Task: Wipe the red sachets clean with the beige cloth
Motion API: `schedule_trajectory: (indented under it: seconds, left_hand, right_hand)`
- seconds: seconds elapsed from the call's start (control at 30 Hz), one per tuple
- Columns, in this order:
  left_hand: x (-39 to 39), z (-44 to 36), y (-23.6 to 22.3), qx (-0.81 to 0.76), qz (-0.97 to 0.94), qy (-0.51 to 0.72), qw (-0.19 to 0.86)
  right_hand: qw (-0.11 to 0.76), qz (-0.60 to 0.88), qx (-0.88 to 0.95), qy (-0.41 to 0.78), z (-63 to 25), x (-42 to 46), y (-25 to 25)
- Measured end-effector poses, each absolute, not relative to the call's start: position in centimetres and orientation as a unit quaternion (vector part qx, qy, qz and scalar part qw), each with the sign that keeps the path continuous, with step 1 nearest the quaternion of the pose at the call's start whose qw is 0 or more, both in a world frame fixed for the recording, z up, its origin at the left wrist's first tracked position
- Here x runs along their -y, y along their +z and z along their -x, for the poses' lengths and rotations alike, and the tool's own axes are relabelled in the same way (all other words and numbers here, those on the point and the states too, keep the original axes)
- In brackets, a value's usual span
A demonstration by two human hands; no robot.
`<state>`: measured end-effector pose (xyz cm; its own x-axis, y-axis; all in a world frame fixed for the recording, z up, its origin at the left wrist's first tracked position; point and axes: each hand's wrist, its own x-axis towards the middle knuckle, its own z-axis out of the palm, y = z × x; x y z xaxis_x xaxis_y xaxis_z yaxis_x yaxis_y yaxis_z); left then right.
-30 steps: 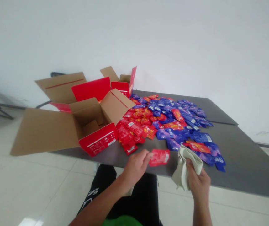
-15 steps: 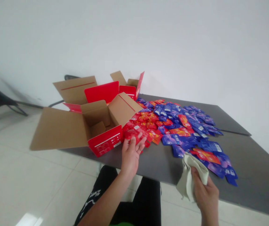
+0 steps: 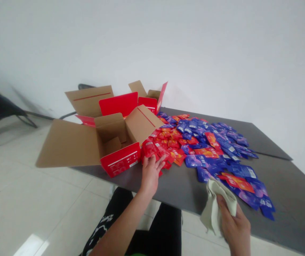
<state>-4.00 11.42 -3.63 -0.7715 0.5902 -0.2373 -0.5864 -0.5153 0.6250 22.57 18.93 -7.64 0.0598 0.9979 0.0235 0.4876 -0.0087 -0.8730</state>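
The left hand (image 3: 150,175) moved onto red foil sachets (image 3: 152,149), grip open.
At four o'clock, the right hand (image 3: 234,227) gripped a crumpled pale cloth (image 3: 215,206).

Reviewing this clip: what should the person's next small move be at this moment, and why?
Probably the left hand should pinch one red sachet and lift it. That hand is open, with its fingers at the red pile beside the open cardboard box, while the right hand is occupied gripping a pale cloth.
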Motion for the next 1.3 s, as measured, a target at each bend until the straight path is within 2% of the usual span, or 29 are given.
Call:
schedule_trajectory:
  seconds: [0.57,0.73,0.83,0.93,1.03,1.17,1.3]
  left_hand:
    - [-5.1,0.2,-1.9,-0.37,0.05,0.803,0.464]
    - [-3.0,-2.9,-4.4,-0.423,0.017,0.775,0.469]
    - [-2.5,-5.0,-6.2,-0.495,-0.111,0.735,0.449]
    - [-3.0,-5.5,-6.1,-0.556,-0.371,0.637,0.384]
    - [-5.0,-4.4,-4.2,-0.585,-0.6,0.493,0.233]
    - [-9.9,-1.8,-1.9,-0.678,-0.65,0.337,0.066]
    - [-15.3,0.5,-0.9,-0.744,-0.642,0.184,-0.017]
  right_hand:
    - [0.389,0.591,0.605,0.365,-23.2,-19.3,-8.8]
    - [0.396,0.547,0.644,0.359,-23.5,-19.8,-9.2]
    - [0.394,0.509,0.673,0.364,-23.7,-19.7,-8.8]
    - [0.374,0.458,0.712,0.38,-24.0,-19.6,-8.3]
    - [0.347,0.425,0.729,0.408,-24.6,-19.5,-8.0]
    - [0.334,0.411,0.726,0.439,-25.1,-19.6,-8.1]
    - [0.324,0.413,0.715,0.462,-25.1,-19.5,-7.9]
